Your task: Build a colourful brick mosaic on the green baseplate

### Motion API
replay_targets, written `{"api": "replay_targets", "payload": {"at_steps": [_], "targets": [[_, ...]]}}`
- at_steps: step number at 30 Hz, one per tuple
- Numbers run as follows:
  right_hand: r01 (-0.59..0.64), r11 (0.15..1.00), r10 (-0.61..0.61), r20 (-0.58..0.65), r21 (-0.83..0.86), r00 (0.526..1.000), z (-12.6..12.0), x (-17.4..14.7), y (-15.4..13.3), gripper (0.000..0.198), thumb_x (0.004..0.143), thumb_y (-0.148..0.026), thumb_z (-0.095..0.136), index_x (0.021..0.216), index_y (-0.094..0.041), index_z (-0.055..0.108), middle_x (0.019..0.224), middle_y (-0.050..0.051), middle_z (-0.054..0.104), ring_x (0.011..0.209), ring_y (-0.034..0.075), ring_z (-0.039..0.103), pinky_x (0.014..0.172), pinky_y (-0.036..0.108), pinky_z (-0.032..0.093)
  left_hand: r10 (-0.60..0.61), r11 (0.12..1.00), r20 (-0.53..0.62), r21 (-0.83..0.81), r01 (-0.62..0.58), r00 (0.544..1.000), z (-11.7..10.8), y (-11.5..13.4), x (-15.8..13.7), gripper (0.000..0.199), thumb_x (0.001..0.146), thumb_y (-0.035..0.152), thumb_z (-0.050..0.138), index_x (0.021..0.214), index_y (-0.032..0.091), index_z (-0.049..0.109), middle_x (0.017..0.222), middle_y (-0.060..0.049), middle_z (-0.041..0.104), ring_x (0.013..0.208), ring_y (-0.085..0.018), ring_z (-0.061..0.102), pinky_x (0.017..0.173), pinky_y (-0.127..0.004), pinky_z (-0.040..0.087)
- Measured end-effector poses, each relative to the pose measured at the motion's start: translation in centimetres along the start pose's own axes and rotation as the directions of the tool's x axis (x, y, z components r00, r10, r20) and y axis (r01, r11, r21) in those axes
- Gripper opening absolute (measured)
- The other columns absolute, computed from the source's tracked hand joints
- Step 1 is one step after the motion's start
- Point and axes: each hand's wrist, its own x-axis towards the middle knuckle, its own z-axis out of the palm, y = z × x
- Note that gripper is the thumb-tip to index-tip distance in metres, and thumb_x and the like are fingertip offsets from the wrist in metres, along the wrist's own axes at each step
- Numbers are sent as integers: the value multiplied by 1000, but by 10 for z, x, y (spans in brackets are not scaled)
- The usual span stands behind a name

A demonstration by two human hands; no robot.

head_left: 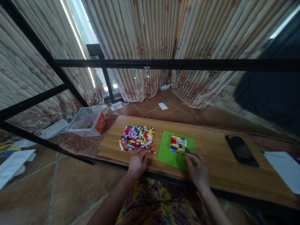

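A block of several coloured toy bricks (178, 144), mostly blue, yellow, red and white, sits on a green baseplate (165, 153). At its near right corner are the fingertips of my right hand (198, 170), thumb and fingers drawn together; whatever is between them is too small to make out. To the left, a loose pile of mixed-colour toy bricks (138, 137) is spread on the wooden tabletop (211, 150). My left hand (137, 162) rests at the pile's near edge with curled fingers, and its fingertips are partly hidden.
A black phone (242, 150) lies at the table's right, beside white paper (284, 168). Left of the table stands a clear plastic box (85, 122) with an orange label. A black metal bar (150, 64) crosses beyond the table, in front of striped curtains (145, 31).
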Motion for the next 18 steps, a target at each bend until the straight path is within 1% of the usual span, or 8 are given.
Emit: {"api": "replay_targets", "payload": {"at_steps": [3,5,9,11,14,16,18], "targets": [[-13,998,13,-13,-65,1000,-15,-1,10,31,84,-46,54,88,-21,71,103,10,66,98,25,60,91,45,46,94,990,47,98,-99,994,7,10,7,23,87,15,49,102,21,65,102,-5,63,99,-18,57,90,-32,47],[-36,995,33,-27,-90,999,-25,-2,18,32,84,-47,54,89,-20,70,103,10,66,96,24,61,90,44,47,131,974,89,173,-145,987,12,16,13,20,88,18,50,100,21,66,103,-6,62,100,-20,56,93,-35,46],[-84,988,77,-57,-133,995,-43,-8,37,33,84,-48,54,90,-20,71,103,11,66,96,25,61,89,43,47,126,936,165,307,-172,978,21,20,24,17,89,22,50,84,19,66,99,-8,61,95,-21,56,92,-38,45],[-113,985,103,-80,-131,991,-48,-10,44,34,83,-48,55,90,-19,71,102,11,66,96,25,61,89,43,47,122,927,180,331,-177,976,23,21,27,17,89,21,49,83,18,65,99,-8,61,94,-21,57,93,-39,45],[-133,982,119,-106,-131,987,-50,-10,51,33,84,-47,54,90,-19,71,101,11,66,94,24,62,88,42,48,149,921,190,329,-206,970,24,25,31,17,90,21,46,88,18,63,103,-9,62,97,-21,57,94,-37,45],[-119,980,101,-116,-158,988,-47,-9,53,32,85,-45,52,89,-19,71,100,11,67,93,24,62,87,42,49,143,924,220,320,-210,965,25,33,35,20,93,22,42,93,18,62,102,-8,63,96,-20,59,89,-34,46],[-99,970,71,-130,-221,989,-44,-7,53,32,86,-43,51,88,-18,71,99,12,68,93,25,62,87,42,48,107,931,273,309,-192,956,29,44,42,21,94,23,39,97,19,60,97,-7,65,88,-18,62,80,-30,48]]}}
